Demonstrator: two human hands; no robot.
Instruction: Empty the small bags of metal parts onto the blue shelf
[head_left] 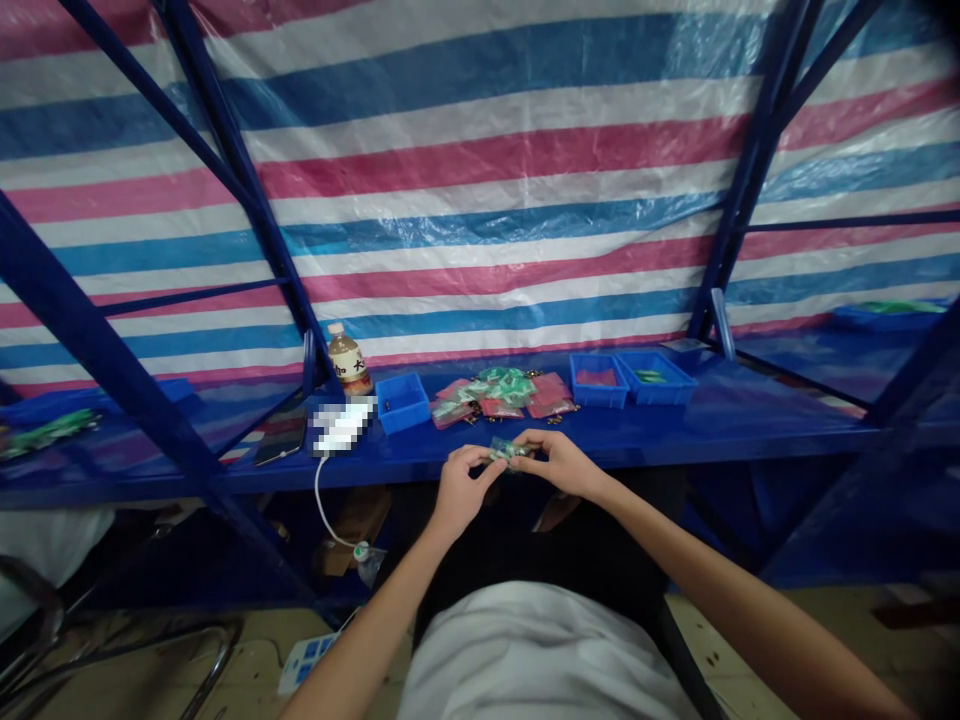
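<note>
In front of the packet pile [502, 385], the left hand [461, 487] and right hand [565, 464], both pinched nearly closed, gripped 1 green packet [505, 449] by opposite sides, presumably to steady it.

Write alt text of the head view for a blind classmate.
A person's left hand and right hand hold a greenish item at a blue bench. On it, red and green packets lie between blue bins, with a bottle further left.

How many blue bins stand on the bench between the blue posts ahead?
3: left bin, left of the packet pile; middle bin and right bin, side by side right of it.
</note>
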